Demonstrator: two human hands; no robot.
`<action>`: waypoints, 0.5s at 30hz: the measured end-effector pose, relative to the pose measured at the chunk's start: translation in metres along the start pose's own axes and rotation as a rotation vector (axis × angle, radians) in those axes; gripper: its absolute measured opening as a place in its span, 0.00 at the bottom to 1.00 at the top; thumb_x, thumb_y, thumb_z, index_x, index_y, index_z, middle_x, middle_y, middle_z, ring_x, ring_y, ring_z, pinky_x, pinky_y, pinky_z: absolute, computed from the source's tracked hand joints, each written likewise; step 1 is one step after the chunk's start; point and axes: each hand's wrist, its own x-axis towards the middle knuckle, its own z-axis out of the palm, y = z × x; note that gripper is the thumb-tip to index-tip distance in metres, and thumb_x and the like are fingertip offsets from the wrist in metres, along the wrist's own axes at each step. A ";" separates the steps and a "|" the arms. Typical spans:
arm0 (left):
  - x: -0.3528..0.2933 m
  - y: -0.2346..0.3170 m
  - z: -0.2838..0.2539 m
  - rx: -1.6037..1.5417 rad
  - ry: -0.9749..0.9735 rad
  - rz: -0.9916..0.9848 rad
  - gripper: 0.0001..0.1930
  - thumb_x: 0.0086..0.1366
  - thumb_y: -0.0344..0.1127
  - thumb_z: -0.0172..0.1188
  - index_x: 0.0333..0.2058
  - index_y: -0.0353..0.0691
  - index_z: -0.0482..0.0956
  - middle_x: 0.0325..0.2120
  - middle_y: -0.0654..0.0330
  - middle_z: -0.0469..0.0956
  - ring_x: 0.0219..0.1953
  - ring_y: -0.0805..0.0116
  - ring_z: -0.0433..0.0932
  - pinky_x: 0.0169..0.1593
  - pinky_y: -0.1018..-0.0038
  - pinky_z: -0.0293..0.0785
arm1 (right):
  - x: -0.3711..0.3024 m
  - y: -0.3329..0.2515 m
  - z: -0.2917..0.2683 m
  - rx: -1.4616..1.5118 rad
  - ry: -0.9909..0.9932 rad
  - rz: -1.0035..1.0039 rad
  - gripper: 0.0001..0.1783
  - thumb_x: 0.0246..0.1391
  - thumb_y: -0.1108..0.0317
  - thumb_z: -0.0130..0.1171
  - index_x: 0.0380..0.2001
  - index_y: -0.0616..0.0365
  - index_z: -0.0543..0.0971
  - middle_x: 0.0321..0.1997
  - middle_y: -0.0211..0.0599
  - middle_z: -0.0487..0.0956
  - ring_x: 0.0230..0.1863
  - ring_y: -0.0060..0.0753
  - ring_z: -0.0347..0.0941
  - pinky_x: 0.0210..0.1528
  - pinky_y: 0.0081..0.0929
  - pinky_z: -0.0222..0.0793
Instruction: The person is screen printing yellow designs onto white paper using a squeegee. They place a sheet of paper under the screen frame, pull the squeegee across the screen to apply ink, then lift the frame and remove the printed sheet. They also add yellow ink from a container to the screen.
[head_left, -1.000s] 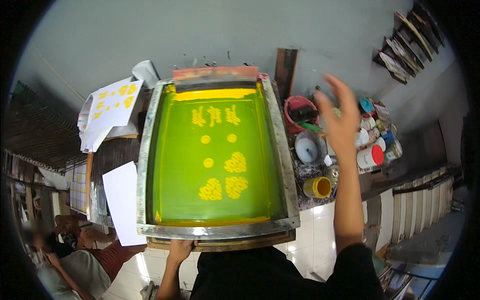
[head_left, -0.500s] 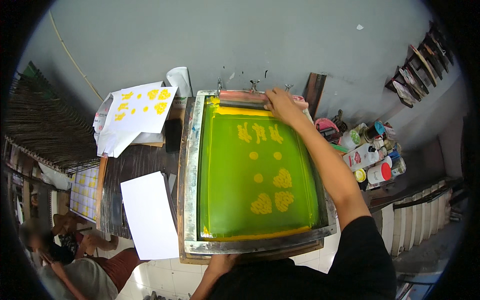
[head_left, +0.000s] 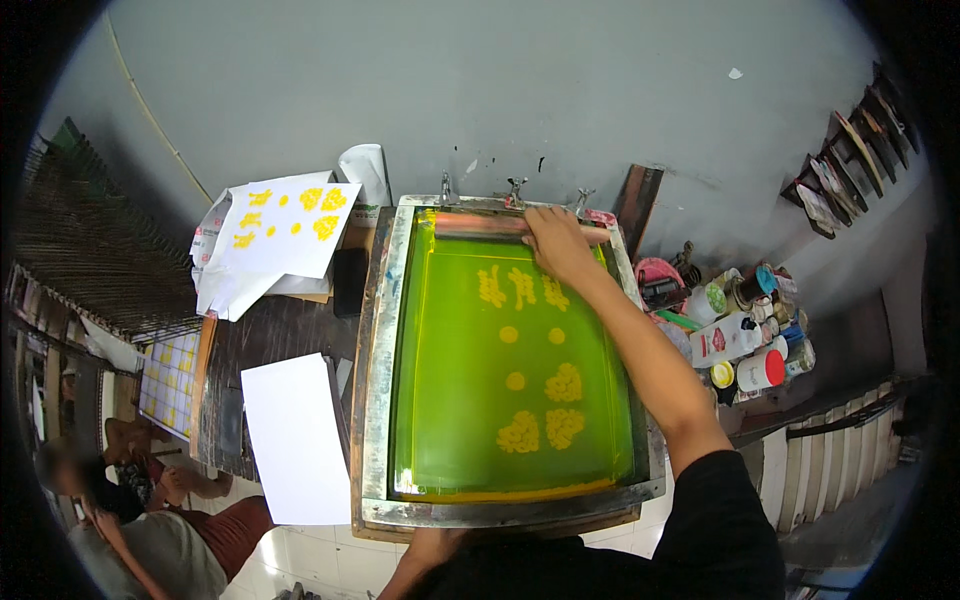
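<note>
A silkscreen frame (head_left: 377, 420) with green mesh lies in front of me. Its mesh carries a yellow design of lettering, dots and heart-like shapes. Along the far end of the mesh lies a wide squeegee (head_left: 480, 227) with a pinkish-brown handle. My right hand (head_left: 556, 240) has its fingers wrapped over that handle, right of its middle. Down at the near edge of the frame is my left hand (head_left: 436, 543), its fingers hidden beneath the frame. Metal clamps (head_left: 516, 192) stand along the frame's far edge.
Left of the frame lie a blank white sheet (head_left: 296, 440), a black phone-like slab (head_left: 350, 282) and printed sheets (head_left: 290, 225). Crowded bottles and tubs (head_left: 745, 335) stand at the right. A seated person (head_left: 150, 540) is at the lower left. Squeegees (head_left: 850, 150) hang on the right wall.
The squeegee and my right hand have come slightly nearer to me on the mesh. The thick yellow ink strip in front of the blade no longer shows. The view has shifted a little.
</note>
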 end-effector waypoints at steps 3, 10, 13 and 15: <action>-0.002 0.000 0.002 0.037 0.057 0.004 0.23 0.69 0.38 0.58 0.59 0.36 0.74 0.59 0.38 0.72 0.62 0.36 0.69 0.65 0.51 0.66 | 0.008 0.005 0.011 -0.044 0.119 0.064 0.18 0.56 0.68 0.64 0.49 0.59 0.75 0.47 0.44 0.79 0.54 0.49 0.72 0.55 0.47 0.65; -0.002 -0.003 0.004 0.027 0.038 -0.021 0.19 0.69 0.40 0.54 0.53 0.36 0.78 0.50 0.40 0.79 0.54 0.37 0.76 0.58 0.50 0.71 | 0.011 0.009 0.016 -0.010 0.076 0.032 0.17 0.57 0.68 0.64 0.48 0.60 0.75 0.48 0.44 0.79 0.54 0.49 0.73 0.55 0.46 0.65; -0.001 -0.002 0.002 0.054 -0.001 -0.006 0.19 0.69 0.40 0.54 0.53 0.35 0.78 0.50 0.39 0.79 0.54 0.36 0.75 0.58 0.51 0.71 | 0.010 0.008 0.014 0.002 0.068 0.038 0.17 0.57 0.67 0.64 0.47 0.60 0.75 0.47 0.45 0.79 0.53 0.50 0.73 0.55 0.47 0.65; -0.002 0.000 0.001 -0.012 -0.021 -0.099 0.19 0.69 0.39 0.53 0.53 0.35 0.78 0.50 0.38 0.79 0.54 0.36 0.76 0.58 0.51 0.71 | 0.010 0.008 0.012 -0.002 0.155 0.030 0.16 0.58 0.67 0.63 0.46 0.60 0.73 0.45 0.47 0.78 0.51 0.52 0.72 0.54 0.48 0.65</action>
